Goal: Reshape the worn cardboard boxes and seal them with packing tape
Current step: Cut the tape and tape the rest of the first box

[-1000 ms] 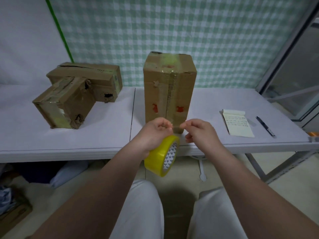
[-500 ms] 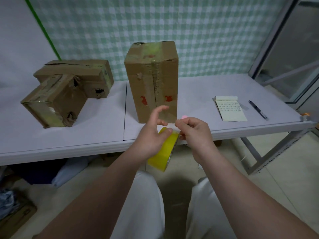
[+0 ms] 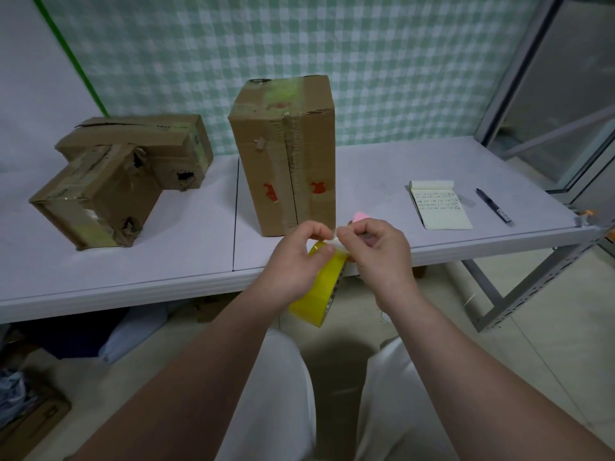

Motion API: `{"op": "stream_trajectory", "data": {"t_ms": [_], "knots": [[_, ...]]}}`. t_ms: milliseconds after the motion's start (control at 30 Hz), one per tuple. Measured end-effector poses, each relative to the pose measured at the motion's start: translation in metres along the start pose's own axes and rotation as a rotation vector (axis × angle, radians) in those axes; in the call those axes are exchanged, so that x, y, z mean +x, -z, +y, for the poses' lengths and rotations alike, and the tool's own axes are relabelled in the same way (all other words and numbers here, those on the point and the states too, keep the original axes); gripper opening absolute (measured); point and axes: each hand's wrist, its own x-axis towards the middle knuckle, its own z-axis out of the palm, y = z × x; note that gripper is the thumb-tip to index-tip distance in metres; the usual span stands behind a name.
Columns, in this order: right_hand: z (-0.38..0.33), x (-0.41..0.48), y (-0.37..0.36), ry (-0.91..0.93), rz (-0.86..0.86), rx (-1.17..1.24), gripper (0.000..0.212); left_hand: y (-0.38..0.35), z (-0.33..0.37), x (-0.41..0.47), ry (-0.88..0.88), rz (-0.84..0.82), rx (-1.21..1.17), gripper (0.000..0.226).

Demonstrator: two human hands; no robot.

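Observation:
A tall cardboard box (image 3: 283,154) stands upright on the white table (image 3: 186,247), taped down its front seam. To the left lie two worn boxes: a torn one in front (image 3: 96,197) and a flat one behind it (image 3: 143,138). Below the table's front edge my left hand (image 3: 296,261) grips a yellow roll of packing tape (image 3: 321,294). My right hand (image 3: 379,251) pinches the tape's loose end at the top of the roll, and a small pink object (image 3: 361,216) sticks up behind its fingers.
A notepad (image 3: 439,207) and a black pen (image 3: 492,205) lie on the table's right side. A metal frame (image 3: 519,287) stands at the right. Cardboard and bags sit on the floor under the table at left. My white-trousered legs are below.
My left forefinger, lifted half a second ago, has curled back onto the roll. Both hands now meet at the tape's end. The view has shifted slightly.

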Motion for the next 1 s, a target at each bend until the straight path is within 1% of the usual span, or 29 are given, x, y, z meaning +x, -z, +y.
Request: {"op": "stream_trajectory", "data": {"t_ms": [133,200,267,367,433,567,667,733,767,833,900,1000], "knots": [[0.003,0.005,0.006,0.035,0.098,-0.137,0.017,-0.007,0.002,0.005,-0.008,0.013,-0.009,0.008],[0.008,0.008,0.008,0.051,0.144,-0.202,0.016,-0.013,0.004,0.009,-0.038,0.030,-0.009,0.011],[0.013,0.013,0.011,0.035,0.183,-0.178,0.016,-0.020,0.008,0.016,-0.109,0.047,0.038,0.017],[0.020,0.028,0.024,-0.058,0.236,-0.192,0.029,-0.031,0.017,0.027,-0.255,0.068,0.123,0.028],[0.033,0.044,0.036,-0.132,0.265,-0.164,0.025,-0.037,0.022,0.036,-0.371,0.056,0.230,0.032],[0.048,0.072,0.055,-0.262,0.158,-0.221,0.033,-0.053,0.030,0.054,-0.497,-0.009,0.488,0.034],[0.052,0.089,0.066,-0.320,0.103,-0.194,0.037,-0.068,0.028,0.067,-0.540,-0.093,0.625,0.033],[0.055,0.096,0.072,-0.349,0.062,-0.174,0.042,-0.076,0.021,0.076,-0.542,-0.160,0.659,0.036],[0.056,0.098,0.074,-0.367,0.036,-0.172,0.044,-0.079,0.017,0.081,-0.544,-0.182,0.673,0.042],[0.059,0.101,0.075,-0.369,0.005,-0.219,0.045,-0.083,0.008,0.088,-0.545,-0.197,0.697,0.050],[0.061,0.104,0.074,-0.343,-0.011,-0.272,0.044,-0.083,0.001,0.093,-0.519,-0.189,0.716,0.048],[0.058,0.104,0.071,-0.319,-0.035,-0.308,0.043,-0.079,0.000,0.095,-0.494,-0.156,0.720,0.039]]}}
